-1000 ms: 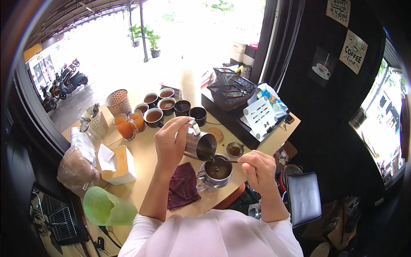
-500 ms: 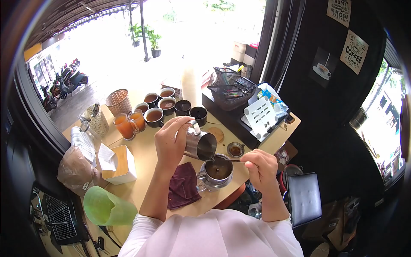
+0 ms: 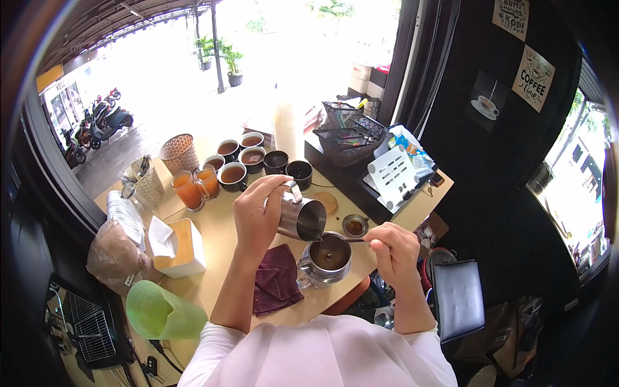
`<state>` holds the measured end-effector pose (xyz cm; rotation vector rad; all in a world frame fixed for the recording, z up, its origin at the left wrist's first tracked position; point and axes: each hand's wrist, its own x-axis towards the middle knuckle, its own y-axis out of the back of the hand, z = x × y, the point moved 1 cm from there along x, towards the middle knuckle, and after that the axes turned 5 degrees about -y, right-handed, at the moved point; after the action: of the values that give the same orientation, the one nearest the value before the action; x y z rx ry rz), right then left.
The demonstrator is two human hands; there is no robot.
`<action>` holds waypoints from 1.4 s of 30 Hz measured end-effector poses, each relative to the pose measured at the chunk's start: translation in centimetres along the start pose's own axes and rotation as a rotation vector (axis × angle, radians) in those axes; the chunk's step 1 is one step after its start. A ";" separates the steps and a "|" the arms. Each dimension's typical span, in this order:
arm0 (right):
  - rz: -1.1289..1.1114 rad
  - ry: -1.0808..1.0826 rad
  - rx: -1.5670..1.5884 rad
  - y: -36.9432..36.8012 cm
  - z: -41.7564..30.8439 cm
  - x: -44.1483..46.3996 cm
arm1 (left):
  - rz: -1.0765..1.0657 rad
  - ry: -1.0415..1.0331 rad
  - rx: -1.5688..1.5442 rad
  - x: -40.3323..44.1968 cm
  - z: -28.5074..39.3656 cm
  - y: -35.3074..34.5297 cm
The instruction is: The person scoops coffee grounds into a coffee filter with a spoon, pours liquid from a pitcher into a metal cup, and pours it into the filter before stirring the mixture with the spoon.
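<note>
My left hand (image 3: 258, 209) is closed round the handle of a steel pitcher (image 3: 302, 218), which tilts with its spout low over a metal coffee filter cup (image 3: 347, 266). Dark liquid with some foam fills part of the filter, and a thin stream shows at the spout. Beneath the filter is a glass cup (image 3: 304, 281), mostly hidden. My right hand (image 3: 394, 255) pinches a thin metal spoon handle (image 3: 356, 240); its far end reaches over the filter rim, and the spoon's bowl cannot be made out. A dark red cloth (image 3: 276, 284) lies left of the filter.
Behind the pitcher stand several dark cups, many with brown drink, among them a cup (image 3: 232, 174). Two glass mugs (image 3: 189, 191) hold orange-brown drink. A small metal dish (image 3: 354, 226), white box (image 3: 193, 255), green jug (image 3: 164, 313) and black organizer (image 3: 348, 171) share the table (image 3: 225, 226).
My right hand has shifted slightly to the right along with the spoon. The pitcher and my left hand stay almost where they were, still tilted over the filter.
</note>
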<state>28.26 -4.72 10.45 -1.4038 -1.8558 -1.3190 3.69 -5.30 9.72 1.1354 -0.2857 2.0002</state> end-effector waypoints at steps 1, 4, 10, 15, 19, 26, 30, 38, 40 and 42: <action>-0.012 0.010 0.001 0.0 -0.1 0.1 | -0.002 0.005 -0.004 0.0 0.0 0.0; -0.018 -0.020 0.035 0.0 0.2 -0.2 | -0.003 0.013 -0.012 0.0 -0.1 0.0; -0.003 -0.040 0.053 -0.2 0.4 -0.3 | -0.014 0.024 -0.009 0.0 0.4 0.1; 0.009 -0.085 0.034 0.0 0.4 -0.3 | -0.008 0.013 0.000 0.1 0.6 0.1; -0.001 -0.099 0.057 -0.1 0.4 -0.4 | -0.012 0.016 -0.010 0.1 0.7 0.1; -0.010 -0.073 0.067 -0.2 0.5 -0.3 | 0.012 0.051 -0.054 -0.1 -0.5 -0.3; 0.013 -0.057 0.032 0.0 0.7 -0.3 | 0.004 0.132 -0.090 -0.4 -1.3 -0.4; -0.013 -0.001 -0.006 0.3 0.5 0.2 | -0.035 0.256 -0.142 -0.8 -4.2 -0.5; -0.024 0.032 0.014 0.1 0.5 0.2 | -0.047 0.261 -0.126 -0.8 -4.0 -0.2; -0.017 0.028 0.030 0.1 0.8 0.1 | -0.049 0.294 -0.142 -0.8 -4.7 0.0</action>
<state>28.42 -3.98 10.25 -1.3506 -1.8661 -1.3071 1.02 -3.19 6.35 0.7415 -0.2411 2.0359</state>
